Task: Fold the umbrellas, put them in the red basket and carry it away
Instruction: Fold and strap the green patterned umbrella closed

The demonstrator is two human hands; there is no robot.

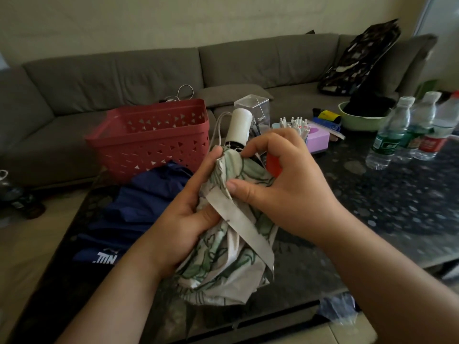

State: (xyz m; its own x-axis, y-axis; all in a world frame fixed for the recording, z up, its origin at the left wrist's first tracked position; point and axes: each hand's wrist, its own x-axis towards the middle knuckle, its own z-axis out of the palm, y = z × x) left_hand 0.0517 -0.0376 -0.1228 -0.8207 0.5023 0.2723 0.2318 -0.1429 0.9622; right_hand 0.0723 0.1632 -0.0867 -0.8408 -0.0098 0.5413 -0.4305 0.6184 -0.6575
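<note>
Status: mid-fold on the green-and-white umbrella (pixel 223 249). Left hand (pixel 188 212) is wrapped round the bunched canopy, thumb pressing the cloth flat. Right hand (pixel 278 184) has its fingers curled onto the canopy near the white handle (pixel 239 127), thumb pinning the closing strap (pixel 238 219), which lies diagonally across the fabric, not fastened as far as I can see. Handle points to 12 o'clock, toward the red basket (pixel 154 135).

Basket sits on the dark table (pixel 385 207) at about 11 o'clock from the hands, close by. Can't see anything inside it from this angle, looks empty.

Blue umbrella (pixel 134 214) lies at 9 o'clock from the hands, loose and spread on the table, looks unfolded.

Water bottles (pixel 407 130) at 2 o'clock, well apart, irrelevant.

My read: early stage. Nothing finished yet. Left: wrap and fasten the strap, drop this one in, fold the blue one, drop it in, carry the basket off.
</note>
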